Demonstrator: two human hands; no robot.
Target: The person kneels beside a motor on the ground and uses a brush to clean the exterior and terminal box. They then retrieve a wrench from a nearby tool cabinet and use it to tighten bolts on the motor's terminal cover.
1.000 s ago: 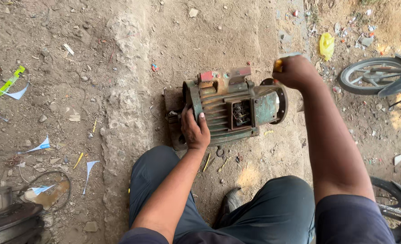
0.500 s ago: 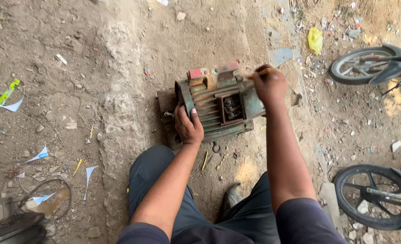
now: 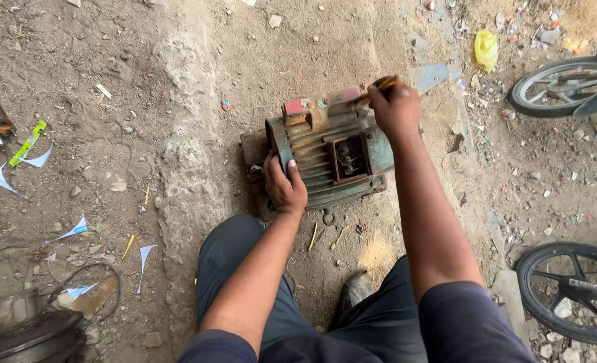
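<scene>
An old green electric motor (image 3: 328, 151) lay on its side on the dirt ground (image 3: 177, 81), directly ahead of the seated person's knees. The left hand (image 3: 285, 185) was clamped over the motor's near left end, fingers curled down over the rim of the housing. The right hand (image 3: 394, 107) was closed in a fist around a thin tool with an orange-brown handle (image 3: 382, 83), held over the motor's far right corner; the tool's tip was hidden behind the casing. An open terminal box (image 3: 349, 158) faced upward in the middle of the motor, between the two hands. Left of the motor a rough ridge of hardened earth (image 3: 184, 161) ran close alongside it, leaving little room there, while the ground beyond the motor's far edge was open apart from pebbles. Right of the motor, well apart, stood two small wheels (image 3: 567, 81), one far and one near. A round metal part (image 3: 22, 329) and blue paper scraps (image 3: 76, 230) lay well left of the motor. A yellow bag (image 3: 485, 47) lay beyond the motor's right end.
</scene>
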